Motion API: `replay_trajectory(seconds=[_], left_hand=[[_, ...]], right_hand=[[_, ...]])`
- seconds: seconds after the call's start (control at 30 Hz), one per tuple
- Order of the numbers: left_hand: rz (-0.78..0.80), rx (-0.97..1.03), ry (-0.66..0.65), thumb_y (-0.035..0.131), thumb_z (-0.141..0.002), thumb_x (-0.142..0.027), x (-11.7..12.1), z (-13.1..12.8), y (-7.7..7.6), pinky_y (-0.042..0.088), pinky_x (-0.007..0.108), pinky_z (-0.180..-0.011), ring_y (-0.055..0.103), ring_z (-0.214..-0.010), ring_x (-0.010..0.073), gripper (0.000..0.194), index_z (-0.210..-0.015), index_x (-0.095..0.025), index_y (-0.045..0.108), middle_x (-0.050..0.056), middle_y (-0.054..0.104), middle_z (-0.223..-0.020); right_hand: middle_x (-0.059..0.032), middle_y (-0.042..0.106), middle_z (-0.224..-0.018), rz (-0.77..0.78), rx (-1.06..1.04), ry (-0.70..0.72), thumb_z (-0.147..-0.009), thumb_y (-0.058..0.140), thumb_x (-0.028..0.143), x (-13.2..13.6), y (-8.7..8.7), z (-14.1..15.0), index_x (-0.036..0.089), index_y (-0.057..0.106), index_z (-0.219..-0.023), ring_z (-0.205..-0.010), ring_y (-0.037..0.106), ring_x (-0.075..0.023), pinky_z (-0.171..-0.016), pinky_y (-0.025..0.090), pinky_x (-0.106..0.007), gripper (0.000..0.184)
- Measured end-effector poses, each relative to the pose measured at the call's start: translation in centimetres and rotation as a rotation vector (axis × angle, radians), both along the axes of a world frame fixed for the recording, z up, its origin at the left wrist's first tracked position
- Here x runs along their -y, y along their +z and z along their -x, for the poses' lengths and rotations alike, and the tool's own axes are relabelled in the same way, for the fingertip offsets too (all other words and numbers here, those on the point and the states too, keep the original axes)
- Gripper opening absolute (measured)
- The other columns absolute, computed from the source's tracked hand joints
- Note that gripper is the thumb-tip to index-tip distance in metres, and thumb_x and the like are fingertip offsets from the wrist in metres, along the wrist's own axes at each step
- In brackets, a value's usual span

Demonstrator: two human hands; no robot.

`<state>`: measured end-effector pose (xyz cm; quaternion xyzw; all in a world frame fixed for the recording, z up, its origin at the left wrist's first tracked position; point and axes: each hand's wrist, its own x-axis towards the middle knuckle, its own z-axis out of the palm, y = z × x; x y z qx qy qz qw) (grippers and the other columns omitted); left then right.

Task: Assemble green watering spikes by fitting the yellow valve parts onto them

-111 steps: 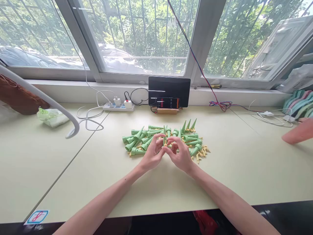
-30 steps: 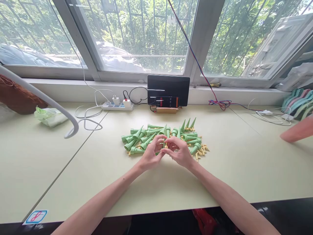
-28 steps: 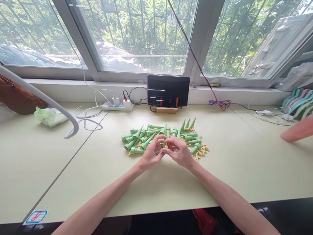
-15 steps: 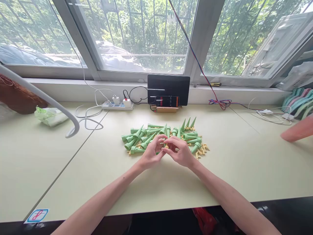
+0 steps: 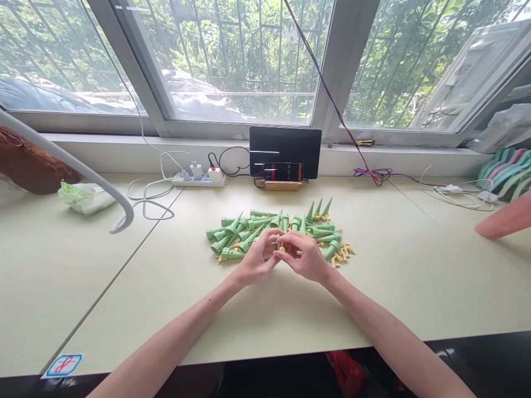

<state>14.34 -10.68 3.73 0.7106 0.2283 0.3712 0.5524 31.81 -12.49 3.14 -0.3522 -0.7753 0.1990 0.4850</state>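
Note:
Over the near edge of the pile, my left hand and my right hand meet at the fingertips. A small yellow plug with a round end shows between them, pinched by my right thumb and fingers. My left fingers are curled closed beside it; what they hold is mostly hidden, with only a sliver of green showing. Around my hands lie several green plant watering spikes, cone-shaped with ribbed caps. Loose yellow plugs are scattered right of my right hand. Three green cones stand upright behind the pile.
A phone leans on a dark tablet at the back. To its left is a power strip with white cables. A white curved arm reaches in from the left. A pink object stands at the right.

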Motion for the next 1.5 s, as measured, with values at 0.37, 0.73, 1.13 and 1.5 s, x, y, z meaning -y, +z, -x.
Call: replay_trajectory(seconds=[0.37, 0.73, 1.13, 1.5], left_hand=[[-0.022, -0.028, 0.033, 0.055, -0.089, -0.015, 0.16, 0.0, -0.01, 0.054, 0.03, -0.087, 0.065, -0.107, 0.0202, 0.037, -0.124, -0.02, 0.042, 0.012, 0.062, -0.116], [-0.019, -0.031, -0.003, 0.053, -0.091, -0.015, 0.22, 0.05, 0.32, 0.055, 0.033, -0.089, 0.066, -0.104, 0.0209, 0.035, -0.125, -0.019, 0.044, 0.011, 0.064, -0.113], [-0.026, -0.04, 0.01, 0.057, -0.089, -0.019, 0.31, 0.03, 0.57, 0.056, 0.034, -0.087, 0.067, -0.101, 0.0216, 0.034, -0.121, -0.019, 0.046, 0.011, 0.065, -0.109], [-0.028, -0.039, 0.008, 0.056, -0.089, -0.017, 0.34, 0.08, 0.65, 0.055, 0.033, -0.087, 0.067, -0.102, 0.0212, 0.035, -0.121, -0.019, 0.044, 0.012, 0.065, -0.112]], right_hand=[[0.0029, 0.051, -0.074, 0.085, -0.048, 0.014, -0.087, 0.064, 0.024, 0.25, -0.2, 0.06, 0.023, 0.054, -0.114, -0.054, 0.046, -0.0101, -0.049, 0.043, -0.023, 0.029], [0.0021, 0.053, -0.072, 0.005, -0.007, 0.017, -0.087, 0.062, 0.019, 0.37, 0.43, 0.06, 0.021, 0.055, -0.095, -0.056, 0.047, -0.0107, -0.052, 0.043, -0.023, 0.011], [0.0009, 0.053, -0.074, 0.045, 0.028, 0.017, -0.088, 0.06, 0.023, 0.49, 0.55, -0.04, 0.022, 0.055, -0.094, -0.057, 0.046, -0.0118, -0.053, 0.044, -0.025, 0.008], [0.0022, 0.052, -0.072, 0.039, 0.023, 0.013, -0.086, 0.062, 0.021, 0.37, 0.56, -0.03, 0.021, 0.055, -0.095, -0.057, 0.045, -0.0109, -0.054, 0.044, -0.024, 0.012]])
